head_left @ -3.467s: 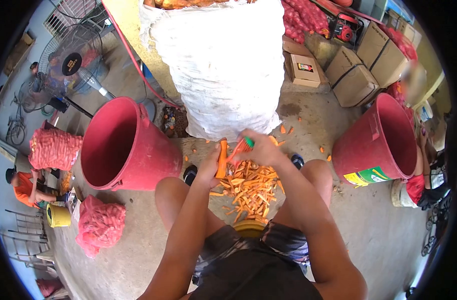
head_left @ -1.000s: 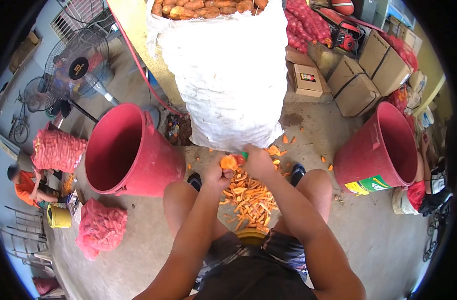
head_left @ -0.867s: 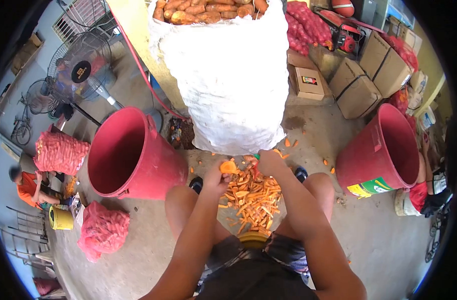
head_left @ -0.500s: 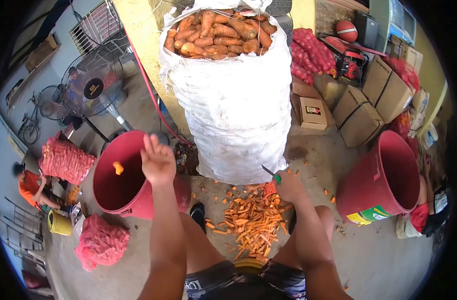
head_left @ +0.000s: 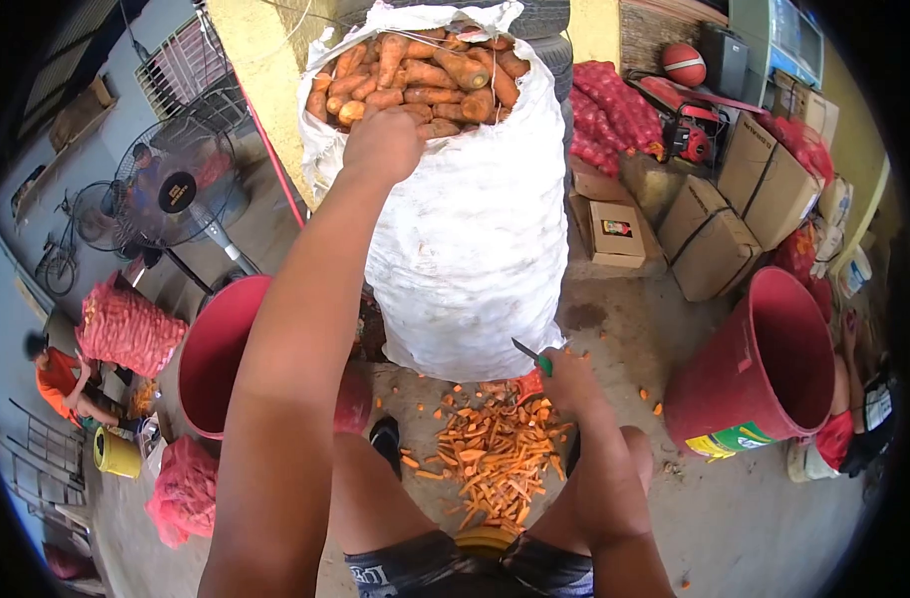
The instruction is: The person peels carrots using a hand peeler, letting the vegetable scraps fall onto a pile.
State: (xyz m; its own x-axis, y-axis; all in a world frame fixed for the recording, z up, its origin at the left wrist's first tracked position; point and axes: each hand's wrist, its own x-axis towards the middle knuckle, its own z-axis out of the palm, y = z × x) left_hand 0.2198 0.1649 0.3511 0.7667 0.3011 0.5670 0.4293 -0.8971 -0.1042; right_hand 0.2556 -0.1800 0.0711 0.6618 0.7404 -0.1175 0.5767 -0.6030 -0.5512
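Note:
A tall white sack [head_left: 465, 229] stands in front of me, heaped to its mouth with carrots [head_left: 430, 78]. My left hand [head_left: 385, 148] reaches over the sack's near rim and touches the carrots; its fingers are mostly hidden, so their grip does not show. Lower down on the right, my right hand [head_left: 572, 384] is closed around the green handle of a knife [head_left: 530, 355], its blade pointing up and left. Orange carrot trimmings [head_left: 495, 448] lie piled on the floor between my legs.
Red bins stand on both sides, a left bin [head_left: 211, 329] partly behind my arm and a right bin [head_left: 699, 374]. Red mesh bags [head_left: 131, 319], a fan [head_left: 176, 189] and a person in orange [head_left: 58, 384] are at left. Cardboard boxes [head_left: 709, 239] lean at right.
My left hand was open beside the left bin, with an orange piece in midair over it. It has moved up and right to the carrots; my right hand still holds the knife.

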